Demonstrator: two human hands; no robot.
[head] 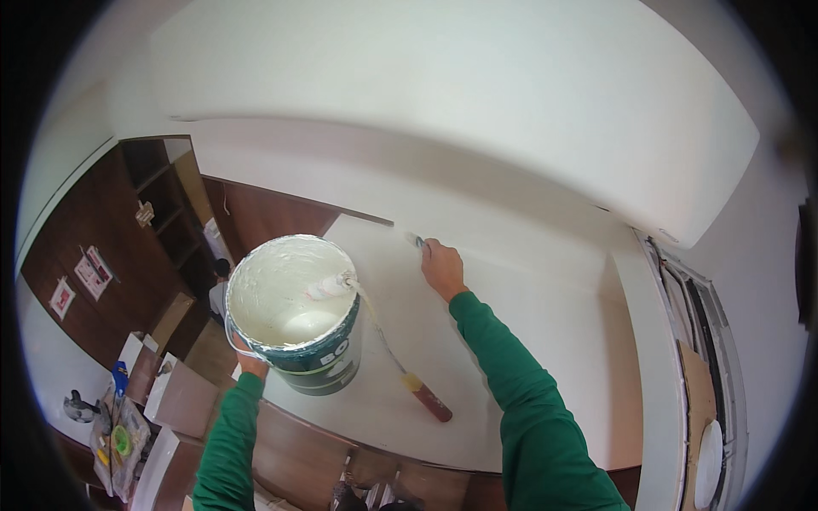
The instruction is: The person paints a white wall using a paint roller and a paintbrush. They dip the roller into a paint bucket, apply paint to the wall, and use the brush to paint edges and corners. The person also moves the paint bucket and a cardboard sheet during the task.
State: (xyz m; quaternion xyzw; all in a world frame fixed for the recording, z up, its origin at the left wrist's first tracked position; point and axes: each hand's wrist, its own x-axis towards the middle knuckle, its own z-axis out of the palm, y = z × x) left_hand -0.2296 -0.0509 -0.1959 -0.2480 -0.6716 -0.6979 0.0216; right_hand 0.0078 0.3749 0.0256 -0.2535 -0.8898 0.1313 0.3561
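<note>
My left hand (251, 363) grips the left side of a dark green paint bucket (319, 364), near its wire handle; the bucket hides most of the fingers. White paint coats the inside wall and pools at the bottom. A paint roller (383, 338) hangs over the right rim, its paint-covered sleeve inside and its red-brown handle outside. To the right of the bucket, my right hand (443, 267) is closed around a small paintbrush (415, 239). The bristles point up and left, at or close to the white painted surface (543, 332); contact cannot be made out.
A large white overhang (447, 83) spans the top. At right is an open frame (696, 319) with cardboard. Dark wooden cabinets (83, 236) stand at left, with a person (219, 294) beside them. Lower left, white boxy units (179, 393) stand near a cluttered surface (121, 441).
</note>
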